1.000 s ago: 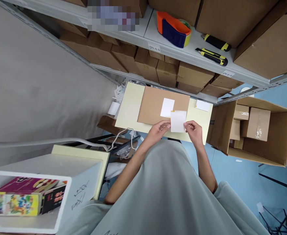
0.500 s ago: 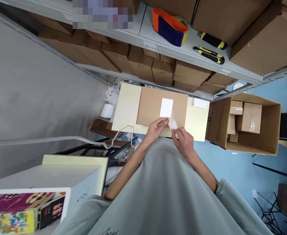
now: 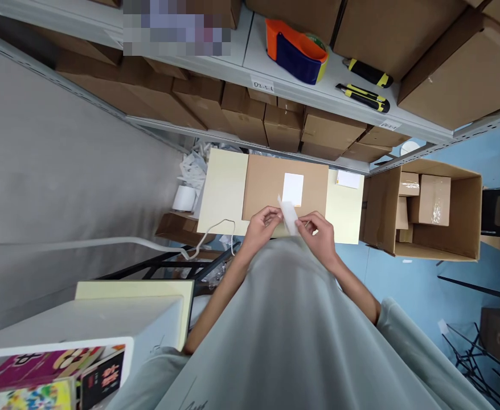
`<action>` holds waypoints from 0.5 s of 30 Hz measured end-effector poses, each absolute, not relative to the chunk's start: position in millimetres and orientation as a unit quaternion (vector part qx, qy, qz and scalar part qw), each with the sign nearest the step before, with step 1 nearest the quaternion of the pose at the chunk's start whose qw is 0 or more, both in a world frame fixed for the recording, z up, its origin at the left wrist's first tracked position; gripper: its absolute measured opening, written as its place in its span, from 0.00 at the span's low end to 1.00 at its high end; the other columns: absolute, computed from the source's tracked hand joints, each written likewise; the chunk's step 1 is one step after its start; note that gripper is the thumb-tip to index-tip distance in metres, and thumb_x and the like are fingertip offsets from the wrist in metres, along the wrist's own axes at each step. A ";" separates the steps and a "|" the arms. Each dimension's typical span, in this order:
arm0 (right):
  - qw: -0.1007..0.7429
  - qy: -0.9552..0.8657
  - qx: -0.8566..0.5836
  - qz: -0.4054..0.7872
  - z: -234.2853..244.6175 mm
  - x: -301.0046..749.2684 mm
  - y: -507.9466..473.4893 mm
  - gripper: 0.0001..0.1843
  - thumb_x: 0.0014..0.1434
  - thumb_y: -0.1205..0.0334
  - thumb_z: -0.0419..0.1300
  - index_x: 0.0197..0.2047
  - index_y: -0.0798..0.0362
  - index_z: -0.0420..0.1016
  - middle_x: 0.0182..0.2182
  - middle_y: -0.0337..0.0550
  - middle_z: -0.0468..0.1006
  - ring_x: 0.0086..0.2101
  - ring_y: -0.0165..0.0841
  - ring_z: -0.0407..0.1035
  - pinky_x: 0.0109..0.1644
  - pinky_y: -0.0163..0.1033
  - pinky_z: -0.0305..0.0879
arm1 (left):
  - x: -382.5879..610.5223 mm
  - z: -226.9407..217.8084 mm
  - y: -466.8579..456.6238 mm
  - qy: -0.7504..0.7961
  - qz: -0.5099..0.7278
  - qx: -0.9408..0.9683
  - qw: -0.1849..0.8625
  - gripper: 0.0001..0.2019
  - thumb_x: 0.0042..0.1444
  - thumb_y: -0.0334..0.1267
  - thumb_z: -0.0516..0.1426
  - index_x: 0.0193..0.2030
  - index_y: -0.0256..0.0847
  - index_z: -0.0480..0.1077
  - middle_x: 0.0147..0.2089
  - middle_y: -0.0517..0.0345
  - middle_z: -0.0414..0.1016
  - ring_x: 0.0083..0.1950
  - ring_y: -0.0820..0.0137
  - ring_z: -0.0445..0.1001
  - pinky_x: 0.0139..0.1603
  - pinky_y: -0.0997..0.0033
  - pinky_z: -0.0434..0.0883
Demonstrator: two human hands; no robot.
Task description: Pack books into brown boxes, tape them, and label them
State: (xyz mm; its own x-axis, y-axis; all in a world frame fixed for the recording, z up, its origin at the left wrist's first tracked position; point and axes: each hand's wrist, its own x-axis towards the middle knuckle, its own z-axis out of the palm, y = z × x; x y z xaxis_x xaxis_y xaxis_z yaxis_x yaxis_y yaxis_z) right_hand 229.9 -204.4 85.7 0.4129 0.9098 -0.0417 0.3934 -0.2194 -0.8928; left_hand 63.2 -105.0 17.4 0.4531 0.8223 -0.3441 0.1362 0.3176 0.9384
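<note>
Over the near edge of the table (image 3: 222, 188), pinches a white paper slip (image 3: 289, 216) between left hand (image 3: 262, 225) and right hand (image 3: 320, 234), fingertips closed on it. Shows one white label (image 3: 293, 189) already flat on the brown box (image 3: 265, 185) just beyond. Seems partway through.

An orange-and-blue tape dispenser (image 3: 296, 50) sits on the grey shelf (image 3: 254, 54), with two yellow-black utility knives (image 3: 363, 97) just beside it. Right of the counter (image 3: 224, 188) stands an open carton (image 3: 467, 222) holding small boxes (image 3: 434, 199). To the left is a white label roll (image 3: 184, 197) and, nearer, colourful books (image 3: 45, 370).
</note>
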 end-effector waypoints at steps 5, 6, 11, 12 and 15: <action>0.454 -0.341 -0.749 0.341 58.4 247.6 -192.4 0.15 0.64 0.47 0.66 0.37 0.50 0.83 0.32 0.38 0.78 0.27 0.30 0.66 0.33 0.38 0.68 | 62.2 4.6 -101.8 0.462 0.247 0.550 0.651 0.20 0.63 0.59 0.64 0.42 0.43 0.76 0.45 0.51 0.84 0.49 0.60 0.84 0.55 0.59 0.81; 0.451 -0.325 -0.755 0.348 50.4 251.0 -190.1 0.16 0.63 0.46 0.66 0.37 0.50 0.83 0.31 0.38 0.78 0.27 0.30 0.66 0.34 0.38 0.67 | 63.5 0.7 -100.0 0.463 0.247 0.558 0.642 0.19 0.63 0.59 0.63 0.42 0.43 0.76 0.46 0.51 0.84 0.49 0.60 0.83 0.56 0.58 0.81; 0.401 -0.283 -0.791 0.365 10.5 263.7 -173.5 0.14 0.59 0.48 0.66 0.33 0.50 0.82 0.28 0.38 0.80 0.29 0.34 0.69 0.38 0.39 0.68 | 76.9 -27.3 -78.8 0.486 0.204 0.626 0.574 0.10 0.65 0.47 0.60 0.40 0.43 0.76 0.47 0.51 0.82 0.48 0.61 0.82 0.56 0.60 0.79; 0.394 -0.278 -0.797 0.363 3.3 265.4 -168.8 0.13 0.59 0.50 0.65 0.33 0.50 0.81 0.28 0.39 0.81 0.30 0.35 0.71 0.39 0.39 0.69 | 80.5 -33.2 -72.5 0.492 0.188 0.641 0.559 0.09 0.65 0.45 0.60 0.39 0.43 0.76 0.46 0.51 0.82 0.47 0.62 0.81 0.55 0.61 0.79; 0.382 -0.268 -0.808 0.360 -14.8 269.1 -153.3 0.11 0.61 0.53 0.64 0.34 0.50 0.82 0.33 0.42 0.85 0.34 0.36 0.75 0.44 0.40 0.72 | 91.9 -48.2 -53.1 0.510 0.151 0.667 0.522 0.07 0.64 0.42 0.60 0.37 0.43 0.77 0.44 0.51 0.82 0.44 0.62 0.79 0.54 0.61 0.77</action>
